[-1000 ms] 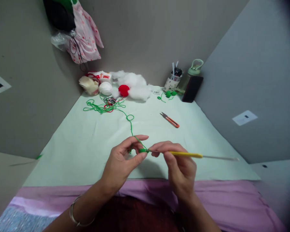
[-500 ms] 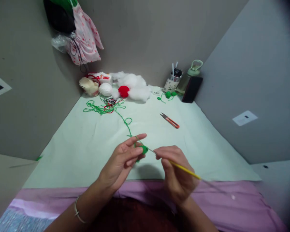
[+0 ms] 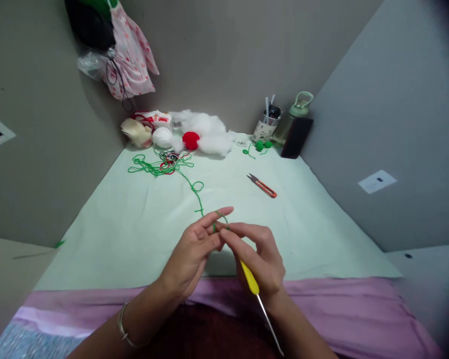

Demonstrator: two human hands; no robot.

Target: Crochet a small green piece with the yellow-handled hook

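Note:
My left hand (image 3: 190, 254) pinches a small green crochet piece between thumb and fingers, where it is now almost wholly hidden. Green yarn (image 3: 224, 218) loops over its raised index finger and trails across the cloth to a loose green tangle (image 3: 149, 167). In my right hand (image 3: 264, 262) is a crochet hook (image 3: 250, 278) with a yellow grip, its metal shaft pointing down towards my lap. The right thumb and index fingertips meet the left fingertips at the work. Orange-handled thread snips (image 3: 262, 186) lie beyond my hands.
At the back are white stuffing (image 3: 213, 134), a red yarn ball (image 3: 190, 140) and a white ball (image 3: 162, 137). A pen cup (image 3: 264, 130), green bottle (image 3: 284, 127), dark phone (image 3: 297, 138) and small green pieces (image 3: 260, 145) stand or lie back right. Grey partitions enclose the table.
My right hand has moved left to meet my left fingertips, covering the green piece. The hook has swung from pointing right to pointing down, its inner end out of sight among the fingers.

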